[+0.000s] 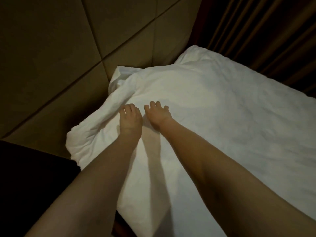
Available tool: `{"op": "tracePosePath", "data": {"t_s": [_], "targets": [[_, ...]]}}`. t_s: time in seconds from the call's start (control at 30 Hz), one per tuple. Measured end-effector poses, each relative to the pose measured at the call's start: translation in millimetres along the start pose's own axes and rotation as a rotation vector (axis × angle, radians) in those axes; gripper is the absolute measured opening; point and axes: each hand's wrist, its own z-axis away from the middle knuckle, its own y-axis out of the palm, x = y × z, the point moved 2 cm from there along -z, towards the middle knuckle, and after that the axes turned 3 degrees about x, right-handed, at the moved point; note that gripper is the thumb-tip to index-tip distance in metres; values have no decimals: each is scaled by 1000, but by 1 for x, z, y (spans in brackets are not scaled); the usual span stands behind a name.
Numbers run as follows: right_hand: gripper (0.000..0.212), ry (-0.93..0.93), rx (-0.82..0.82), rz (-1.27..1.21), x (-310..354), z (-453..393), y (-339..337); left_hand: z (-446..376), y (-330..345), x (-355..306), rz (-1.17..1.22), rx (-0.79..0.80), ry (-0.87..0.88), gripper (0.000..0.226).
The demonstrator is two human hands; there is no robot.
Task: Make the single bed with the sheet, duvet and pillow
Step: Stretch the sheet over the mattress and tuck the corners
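At the far left of the frame a padded headboard [51,53] of tan panels fills the upper corner, and a dark shape sits below it at the lower left edge, too dim to identify. Just right of the headboard, the duvet [213,103] bunches into a rumpled, rolled edge, and a fold of white cloth peeks out beyond it at the top; whether that is the pillow or the sheet is unclear. The left hand [130,118] lies on the duvet near that rumpled edge, fingers bent slightly at the tips, gripping nothing. Just beside it, the right hand [157,117] rests with fingers spread flat on the fabric. Both seem placed to press and smooth the cover toward the head of the bed. Rightward the duvet lies fairly flat. Dark pleated curtains [266,31] hang at the upper right, close against the bed's far side, leaving little room there.
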Motion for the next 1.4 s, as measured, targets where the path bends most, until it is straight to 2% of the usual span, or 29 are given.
{"op": "tracePosePath", "data": {"t_s": [0.1,0.23,0.5,0.67,0.93,1.23,1.4], "targets": [[52,62,-2,11,-40,43,1,16,-33,-37,-11,0,89,43],[52,234,14,3,-107,129,17,54,-82,-108,-11,-25,235,46],[53,578,66,-76,-211,356,98,206,-158,-296,47,-164,582,46],[52,733,82,-96,-242,517,162,333,-182,-400,18,-210,741,41],[47,1048,225,-180,-279,766,269,535,-215,-559,6,-267,1054,40],[47,1276,302,-348,-319,946,369,686,-231,-717,-126,-293,1316,43],[47,1337,318,-372,-385,1034,433,745,-245,-835,-118,-301,1395,39]]}}
